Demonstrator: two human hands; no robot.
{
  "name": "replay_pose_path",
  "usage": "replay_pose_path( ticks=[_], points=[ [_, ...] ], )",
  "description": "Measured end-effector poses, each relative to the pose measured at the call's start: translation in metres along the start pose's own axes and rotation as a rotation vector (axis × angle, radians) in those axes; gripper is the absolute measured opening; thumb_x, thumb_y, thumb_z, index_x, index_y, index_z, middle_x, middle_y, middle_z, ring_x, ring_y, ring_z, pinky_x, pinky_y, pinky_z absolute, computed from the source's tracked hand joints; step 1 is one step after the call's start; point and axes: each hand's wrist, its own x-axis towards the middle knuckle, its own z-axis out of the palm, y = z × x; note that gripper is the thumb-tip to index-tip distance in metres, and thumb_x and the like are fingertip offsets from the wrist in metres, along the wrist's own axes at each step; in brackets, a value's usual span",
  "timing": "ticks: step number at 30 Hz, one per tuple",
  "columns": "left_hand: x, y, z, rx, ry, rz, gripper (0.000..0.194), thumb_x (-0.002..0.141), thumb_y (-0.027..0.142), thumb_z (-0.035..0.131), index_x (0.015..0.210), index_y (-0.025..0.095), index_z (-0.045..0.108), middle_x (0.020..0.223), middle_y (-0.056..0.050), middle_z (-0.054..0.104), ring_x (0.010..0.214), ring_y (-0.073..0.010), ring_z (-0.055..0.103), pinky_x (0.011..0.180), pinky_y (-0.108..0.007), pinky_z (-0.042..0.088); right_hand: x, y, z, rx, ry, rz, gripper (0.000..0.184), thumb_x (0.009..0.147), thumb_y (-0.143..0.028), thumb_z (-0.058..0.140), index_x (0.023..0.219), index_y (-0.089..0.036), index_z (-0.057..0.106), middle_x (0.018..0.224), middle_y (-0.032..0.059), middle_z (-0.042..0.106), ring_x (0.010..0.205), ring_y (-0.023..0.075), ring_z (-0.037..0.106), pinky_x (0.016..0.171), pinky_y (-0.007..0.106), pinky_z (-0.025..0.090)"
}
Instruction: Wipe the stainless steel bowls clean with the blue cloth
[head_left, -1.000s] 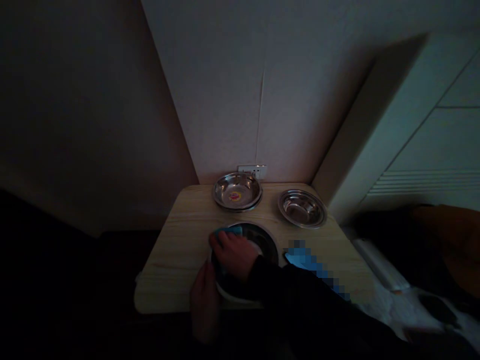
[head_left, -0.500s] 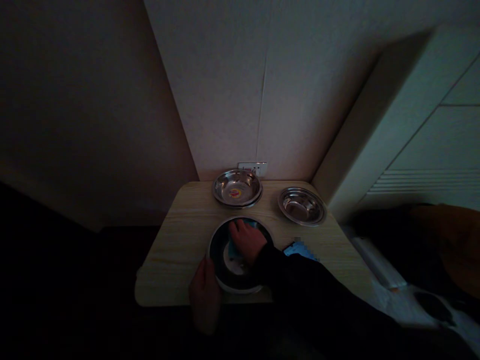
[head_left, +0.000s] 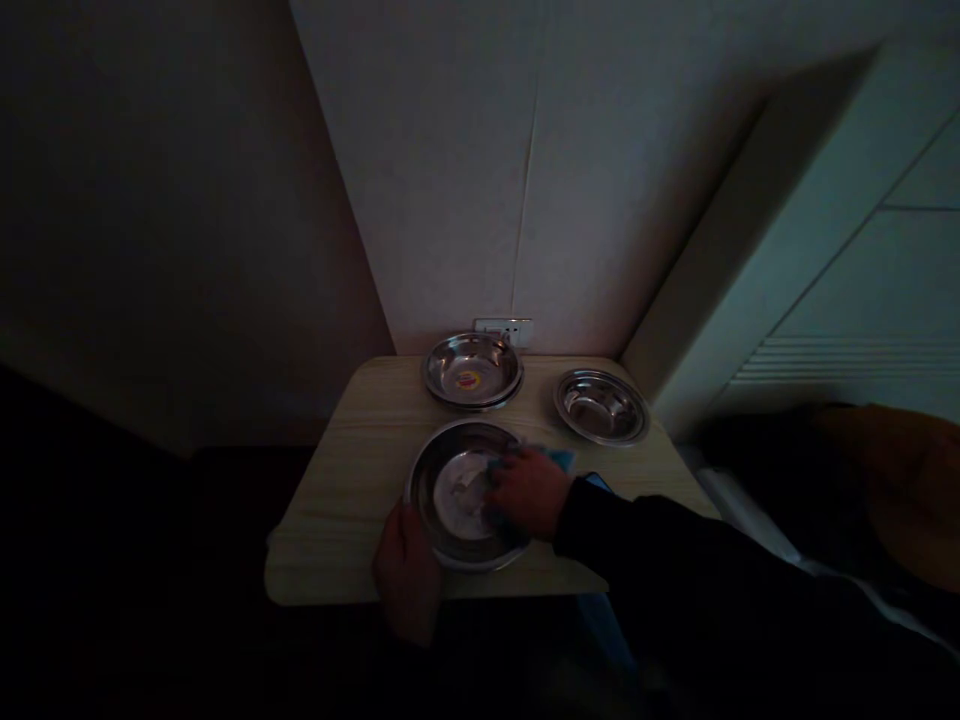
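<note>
A round steel basin (head_left: 439, 515) rests near the front of the small wooden table, a pale reflection on its floor. My left hand (head_left: 407, 568) grips the near-left part of its rim, thumb along the edge. Over the right side of the basin, my right hand (head_left: 529, 492) is closed on a blue-green cloth (head_left: 561, 458), one corner of which sticks out past the knuckles. The fingers of that hand are slightly blurred, and the hand hides part of the basin's right wall.
Behind the basin stand stacked steel bowls (head_left: 471, 370), the top one with a round sticker. More nested bowls (head_left: 601, 408) sit at the back right. A phone (head_left: 598, 482) lies partly under my right sleeve. A wall socket (head_left: 504, 331) is just behind the table (head_left: 330, 520).
My right hand has moved rightward with the cloth, from the basin's middle to its right side, uncovering more of the floor. My left hand stays at the rim.
</note>
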Motion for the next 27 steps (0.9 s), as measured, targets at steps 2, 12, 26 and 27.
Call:
replay_pose_path(
  ticks=[2, 12, 26, 27],
  points=[
    [0.003, -0.001, -0.003, 0.007, -0.020, 0.020, 0.040, 0.085, 0.038, 0.037, 0.100, 0.014, 0.065, 0.100, -0.012, 0.070, 0.095, -0.0242, 0.062, 0.082, -0.032, 0.047, 0.006, 0.014, -0.013, -0.031, 0.075, 0.061, 0.015, 0.084, -0.015, 0.053, 0.079, -0.018, 0.067, 0.096, 0.0114, 0.066, 0.099, 0.0279, 0.056, 0.082, 0.042, 0.042],
    [0.001, -0.006, -0.024, 0.058, -0.113, 0.091, 0.057, 0.088, 0.047, 0.039, 0.132, 0.012, 0.042, 0.098, -0.012, 0.066, 0.088, -0.0232, 0.064, 0.077, -0.036, 0.051, -0.035, 0.049, -0.030, 0.219, 0.575, 0.409, 0.036, 0.081, -0.010, 0.048, 0.115, -0.014, 0.060, 0.106, 0.0111, 0.064, 0.098, 0.0211, 0.060, 0.089, 0.034, 0.046],
    [-0.048, 0.033, -0.023, 0.325, -0.304, 1.092, 0.058, 0.077, 0.034, 0.064, 0.131, 0.021, 0.043, 0.128, -0.012, 0.052, 0.117, -0.0258, 0.051, 0.092, -0.040, 0.049, -0.081, 0.009, -0.003, 1.217, 0.915, 0.719, 0.042, 0.075, -0.048, 0.061, 0.107, -0.020, 0.064, 0.096, 0.0054, 0.070, 0.086, 0.0224, 0.065, 0.077, 0.037, 0.052],
    [-0.052, 0.039, -0.015, 0.324, -0.351, 1.114, 0.071, 0.074, 0.036, 0.068, 0.136, 0.021, 0.037, 0.136, -0.014, 0.047, 0.124, -0.0286, 0.046, 0.096, -0.043, 0.045, -0.084, 0.005, -0.010, 1.163, 0.884, 0.707, 0.042, 0.076, -0.048, 0.060, 0.106, -0.020, 0.064, 0.096, 0.0054, 0.070, 0.086, 0.0224, 0.065, 0.078, 0.036, 0.052]
  ],
)
